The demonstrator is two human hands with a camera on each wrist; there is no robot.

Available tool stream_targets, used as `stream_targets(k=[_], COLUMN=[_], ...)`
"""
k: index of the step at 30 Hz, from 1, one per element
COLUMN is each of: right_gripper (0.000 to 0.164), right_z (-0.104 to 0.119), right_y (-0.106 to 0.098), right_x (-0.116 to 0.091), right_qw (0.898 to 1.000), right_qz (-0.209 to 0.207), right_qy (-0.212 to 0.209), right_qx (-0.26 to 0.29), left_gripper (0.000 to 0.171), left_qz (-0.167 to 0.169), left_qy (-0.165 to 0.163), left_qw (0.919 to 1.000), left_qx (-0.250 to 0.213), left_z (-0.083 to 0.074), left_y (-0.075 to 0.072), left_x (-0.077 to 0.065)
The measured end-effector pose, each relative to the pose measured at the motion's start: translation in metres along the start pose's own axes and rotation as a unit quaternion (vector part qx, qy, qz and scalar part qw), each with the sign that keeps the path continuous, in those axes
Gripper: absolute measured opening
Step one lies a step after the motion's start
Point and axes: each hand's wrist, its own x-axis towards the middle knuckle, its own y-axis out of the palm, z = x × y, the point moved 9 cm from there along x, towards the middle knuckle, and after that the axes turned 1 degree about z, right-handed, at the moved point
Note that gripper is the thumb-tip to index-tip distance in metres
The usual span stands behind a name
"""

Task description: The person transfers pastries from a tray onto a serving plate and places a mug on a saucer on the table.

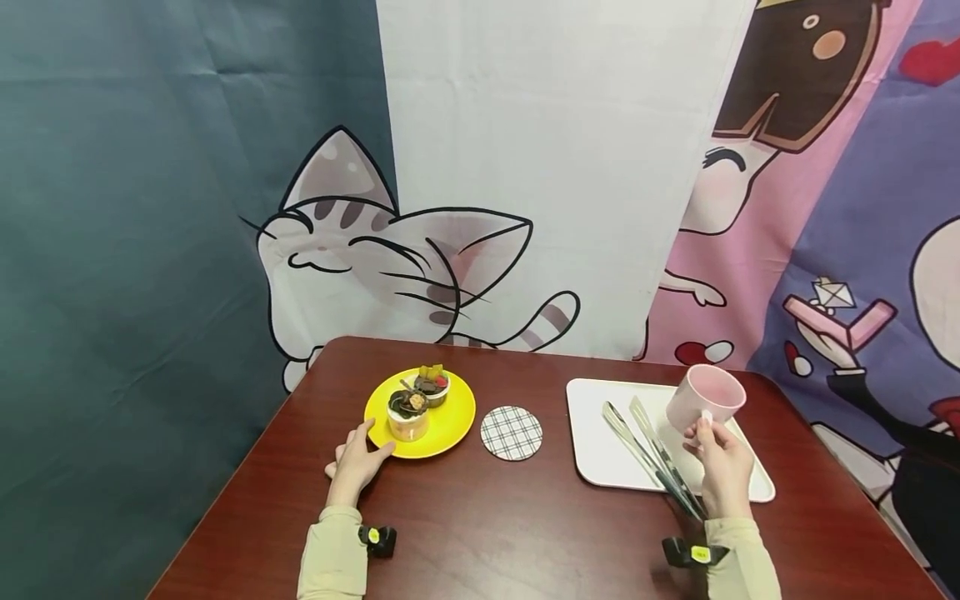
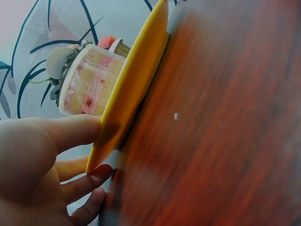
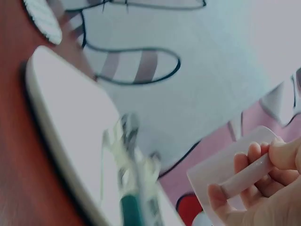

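Observation:
My left hand (image 1: 356, 465) pinches the near-left rim of a yellow plate (image 1: 450, 427). In the left wrist view the thumb lies over the rim (image 2: 123, 104) and the fingers are beneath it. Two small cup cakes stand on the plate: a front one (image 1: 407, 423) with pink and cream layers, and a rear one (image 1: 431, 388) with fruit on top. My right hand (image 1: 723, 471) grips a pink mug (image 1: 693, 404) by its handle (image 3: 249, 176), with the mug held upright over the right part of a white tray (image 1: 592, 408).
Metal cutlery with dark green handles (image 1: 678, 492) lies on the tray, its ends jutting over the near edge. A round checked coaster (image 1: 512, 433) sits between plate and tray. Behind the brown table (image 1: 495, 533) hangs a printed cloth (image 1: 555, 167).

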Motion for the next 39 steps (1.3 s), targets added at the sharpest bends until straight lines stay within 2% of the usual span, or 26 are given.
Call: stream_targets(k=[4, 9, 12, 21, 25, 32, 36, 39], right_gripper=[0.021, 0.019, 0.020, 0.024, 0.030, 0.030, 0.031, 0.030], right_z=[0.014, 0.020, 0.017, -0.010, -0.025, -0.058, -0.079, -0.094], right_y=[0.025, 0.062, 0.082, 0.135, 0.157, 0.191, 0.201, 0.204], right_x=[-0.012, -0.028, -0.035, -0.056, -0.064, -0.069, -0.068, -0.067], right_qw=[0.998, 0.988, 0.981, 0.960, 0.953, 0.938, 0.932, 0.928], right_qz=[0.049, 0.134, 0.174, 0.253, 0.277, 0.316, 0.331, 0.344], right_qy=[-0.031, -0.060, -0.073, -0.106, -0.104, -0.086, -0.062, -0.028], right_qx=[-0.022, -0.042, -0.050, -0.053, -0.068, -0.110, -0.132, -0.139], left_gripper=[0.070, 0.070, 0.070, 0.070, 0.070, 0.069, 0.069, 0.069], left_qz=[0.001, 0.001, 0.000, 0.000, -0.004, -0.005, -0.005, -0.004], left_qy=[-0.004, -0.006, -0.005, -0.001, -0.002, -0.008, -0.009, -0.009], left_qw=[1.0000, 1.0000, 1.0000, 1.0000, 1.0000, 1.0000, 0.9999, 0.9999], left_qx=[0.000, -0.001, -0.002, -0.007, -0.007, -0.004, -0.002, -0.001], left_z=[0.000, -0.001, -0.001, -0.001, -0.002, -0.003, -0.002, -0.002], left_y=[0.000, -0.001, 0.000, 0.000, -0.001, -0.001, -0.001, -0.002], left_x=[0.000, 0.002, 0.003, 0.002, 0.002, 0.002, 0.002, 0.002])
